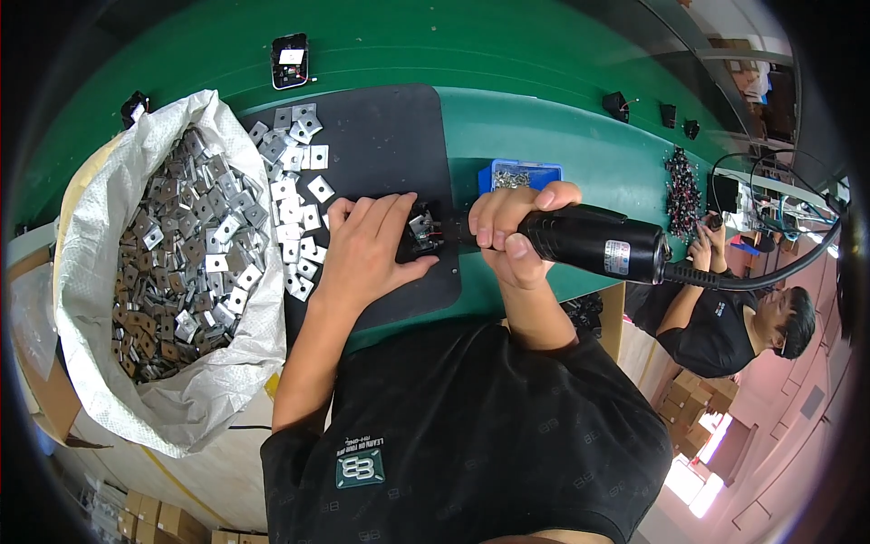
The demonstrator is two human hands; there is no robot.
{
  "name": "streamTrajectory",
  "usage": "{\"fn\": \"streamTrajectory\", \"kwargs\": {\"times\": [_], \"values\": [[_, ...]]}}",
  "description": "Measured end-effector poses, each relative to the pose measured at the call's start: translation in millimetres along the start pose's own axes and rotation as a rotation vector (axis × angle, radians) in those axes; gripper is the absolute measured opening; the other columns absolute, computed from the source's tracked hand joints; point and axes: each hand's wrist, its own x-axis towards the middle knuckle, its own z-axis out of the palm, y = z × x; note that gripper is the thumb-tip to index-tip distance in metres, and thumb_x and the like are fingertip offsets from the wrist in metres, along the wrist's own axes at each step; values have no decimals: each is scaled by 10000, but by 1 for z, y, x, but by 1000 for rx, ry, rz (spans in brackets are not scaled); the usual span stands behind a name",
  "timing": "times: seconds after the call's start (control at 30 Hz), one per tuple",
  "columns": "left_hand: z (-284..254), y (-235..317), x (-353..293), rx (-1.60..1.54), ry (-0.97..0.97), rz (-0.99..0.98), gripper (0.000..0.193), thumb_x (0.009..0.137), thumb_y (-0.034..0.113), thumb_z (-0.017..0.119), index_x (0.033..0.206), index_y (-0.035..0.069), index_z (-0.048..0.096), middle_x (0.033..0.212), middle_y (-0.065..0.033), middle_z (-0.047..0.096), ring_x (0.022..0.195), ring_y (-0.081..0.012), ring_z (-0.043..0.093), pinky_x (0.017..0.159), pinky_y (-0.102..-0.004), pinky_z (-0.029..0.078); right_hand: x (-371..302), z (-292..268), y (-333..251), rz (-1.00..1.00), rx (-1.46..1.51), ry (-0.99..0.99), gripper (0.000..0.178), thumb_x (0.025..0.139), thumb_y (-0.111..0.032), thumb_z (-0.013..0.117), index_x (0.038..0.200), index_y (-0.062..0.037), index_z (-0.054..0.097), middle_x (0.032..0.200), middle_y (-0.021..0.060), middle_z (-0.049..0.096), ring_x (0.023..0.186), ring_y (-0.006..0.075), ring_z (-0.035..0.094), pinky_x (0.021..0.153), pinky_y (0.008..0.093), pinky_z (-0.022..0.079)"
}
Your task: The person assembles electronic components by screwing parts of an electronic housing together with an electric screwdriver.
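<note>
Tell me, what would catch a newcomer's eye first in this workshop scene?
Probably the big white sack at the left, brimming with small square metal plates, some spilling onto the black mat. At the centre, the right hand grips a black electric screwdriver, its tip at a small black part that the left hand steadies on the mat. Behind them sits a blue bin on the green table.

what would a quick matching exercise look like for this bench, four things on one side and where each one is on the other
Things:
1. electric screwdriver
2. white sack
3. blue tray
4. small black part

Places:
a. under the left hand, on the black mat
b. beyond the right hand, holding screws
c. in the right hand
d. at the left, full of square metal plates

Pairs: 1-c, 2-d, 3-b, 4-a
</note>
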Motion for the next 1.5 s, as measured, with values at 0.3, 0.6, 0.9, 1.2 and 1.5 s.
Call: {"fn": "streamTrajectory", "kwargs": {"times": [0.3,0.6,0.9,1.2,1.5], "values": [[0,2,4,20,9,8,702,524,380,816,1090,30,594,1025,-79,623,873,-232,565,813,-377,331,2,-2,2,-11,2,-5,427,792,8,619,1103,-99,346,655,39,496,552,164,511,558,330,483],[1,1,7,28,28,18,693,517,391,815,1070,33,599,998,-79,621,846,-234,560,804,-373,330,3,-3,1,-14,-3,-13,433,795,-2,625,1108,-105,344,652,38,494,551,164,506,559,328,482],[2,1,9,29,37,34,682,499,390,814,1015,-8,609,965,-102,624,801,-233,545,779,-375,354,3,-3,5,-13,35,-60,384,787,39,619,1041,-103,368,660,32,506,561,153,508,565,319,483],[5,-2,11,38,59,58,678,470,395,816,976,-6,609,917,-98,623,765,-237,535,747,-373,356,7,-4,12,18,91,-131,377,755,103,607,991,-93,388,667,33,513,570,146,508,572,303,488],[2,8,49,139,127,10,647,538,336,819,1056,21,593,940,-114,636,861,-279,581,810,-385,357,26,-13,-40,-116,2,222,589,825,-121,610,1328,-84,306,634,30,442,575,153,490,572,307,440]]}}
